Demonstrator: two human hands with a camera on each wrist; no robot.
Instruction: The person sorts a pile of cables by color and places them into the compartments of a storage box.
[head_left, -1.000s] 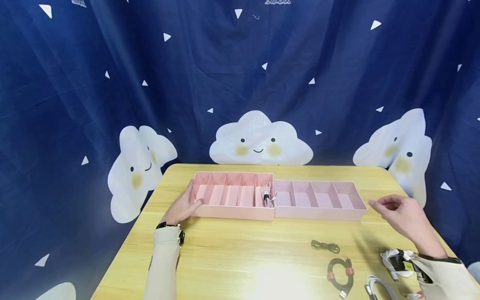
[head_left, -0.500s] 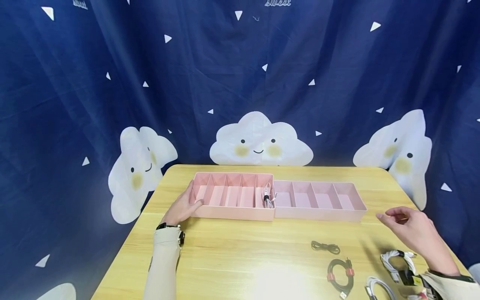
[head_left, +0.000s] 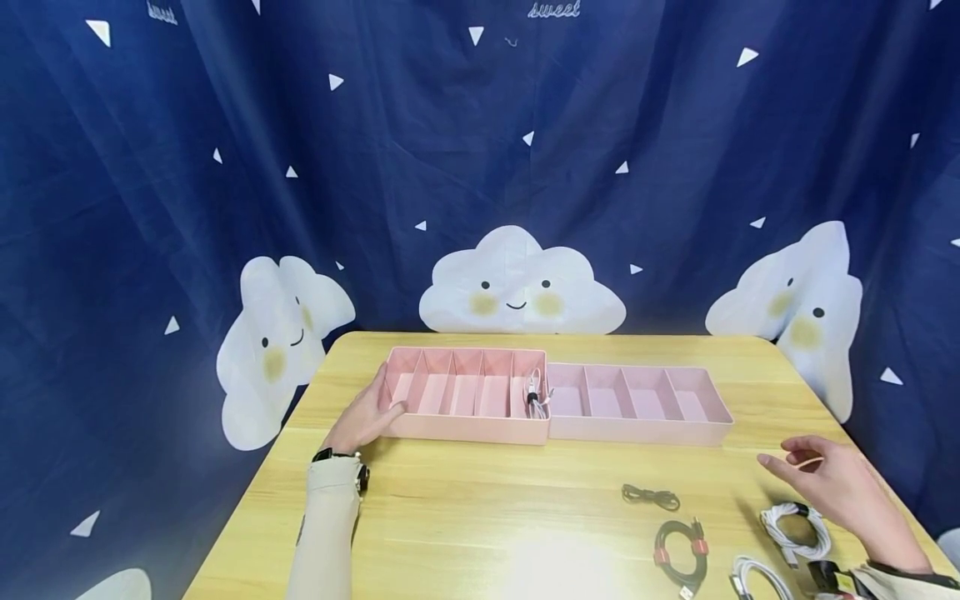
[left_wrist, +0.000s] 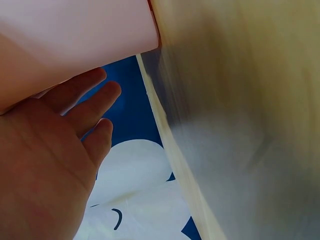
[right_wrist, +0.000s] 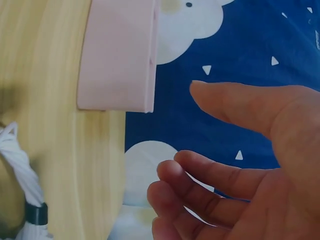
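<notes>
My left hand (head_left: 363, 421) rests at the left end of a pink divided box (head_left: 465, 428), thumb along the front wall. In the left wrist view its straight fingers (left_wrist: 95, 107) extend beside the box's end wall, and the thumb is out of sight. A bundled white cable (head_left: 534, 400) stands in the pink box's rightmost compartment. On the right, my empty right hand (head_left: 832, 483) hovers over the table, thumb and fingers apart. Nearest to it lies a coiled white cable (head_left: 806, 551) with a black tie, just below the hand in the head view.
A lilac divided box (head_left: 637, 430) adjoins the pink one. Farther forward on the table (head_left: 450, 508) lie a small black cable (head_left: 651, 497), a black cable with red bands (head_left: 678, 575), a grey-white cable (head_left: 757, 567), and a black item with a yellow label (head_left: 825, 575).
My right hand has drawn back toward me and slightly right, away from the lilac box, uncovering the white coil. Its thumb and fingers have spread. The left hand stays put.
</notes>
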